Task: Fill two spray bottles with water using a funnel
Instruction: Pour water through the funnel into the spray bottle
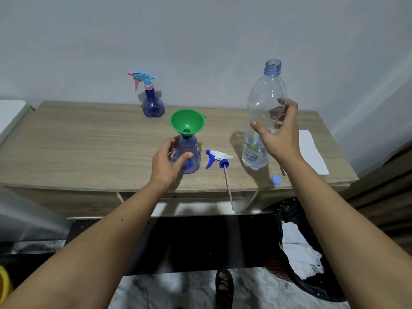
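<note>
Desk (89, 139) w/ pale wood-grain laminate is carrying everything. Near bottle (188, 156) – clear bluish plastic, cone-shaped – is standing upright near the front edge, w/ a glossy green funnel (187, 122) sitting in its neck, tilted a bit. Left hand (168, 161) is curling loosely round the bottle's left side, thumb lying across the front; whether the fingers are really gripping is hard to tell, as they're partly behind the plastic. Sprayer (217, 158), white & blue, is lying just right of the bottle, its thin dip tube overhanging the desk edge.

Water bottle (264, 117), clear ribbed plastic, uncapped, is standing upright at right; label partly cut off by the right hand (278, 132). That hand is spreading open round its right side, fingertips at the far side showing through the plastic, thumb apart from the front – contact unclear. Water level hard to make out. Blue cap (276, 180) is sitting at the front edge. 2nd spray bottle (151, 101), dark blue, rounded, w/ pink-blue trigger on, is standing at the back. White paper (312, 150) is lying at far right.
</note>
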{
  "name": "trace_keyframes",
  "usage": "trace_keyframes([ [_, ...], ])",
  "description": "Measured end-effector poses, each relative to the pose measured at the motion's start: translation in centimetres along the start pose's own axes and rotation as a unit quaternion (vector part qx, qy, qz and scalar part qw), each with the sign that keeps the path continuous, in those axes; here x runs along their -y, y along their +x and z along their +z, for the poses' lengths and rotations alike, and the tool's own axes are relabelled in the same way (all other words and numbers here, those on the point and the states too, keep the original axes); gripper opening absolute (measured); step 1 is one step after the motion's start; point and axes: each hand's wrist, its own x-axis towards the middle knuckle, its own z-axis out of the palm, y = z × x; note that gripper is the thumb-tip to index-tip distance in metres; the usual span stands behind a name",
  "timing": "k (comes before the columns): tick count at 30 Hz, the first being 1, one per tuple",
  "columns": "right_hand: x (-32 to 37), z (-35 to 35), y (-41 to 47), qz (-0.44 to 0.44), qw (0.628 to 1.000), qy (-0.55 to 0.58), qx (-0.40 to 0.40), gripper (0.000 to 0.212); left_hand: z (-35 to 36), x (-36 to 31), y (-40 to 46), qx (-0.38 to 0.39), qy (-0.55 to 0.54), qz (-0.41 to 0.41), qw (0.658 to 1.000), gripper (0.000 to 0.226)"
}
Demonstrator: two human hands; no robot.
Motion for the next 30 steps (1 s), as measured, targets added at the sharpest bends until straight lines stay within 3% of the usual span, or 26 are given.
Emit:
trace_keyframes([
  [14, -2.8, 0.1, -0.2, 0.046, 0.996, 0.061, -0.041, 0.088, 0.0, -0.3, -0.1, 0.004, 0.000, -0.004, 1.000, 0.058],
  [30, -2.8, -0.7, -1.0, 0.077, 0.996, 0.009, -0.040, 0.088, 0.0, -0.3, -0.3, 0.008, -0.005, -0.005, 1.000, 0.057],
])
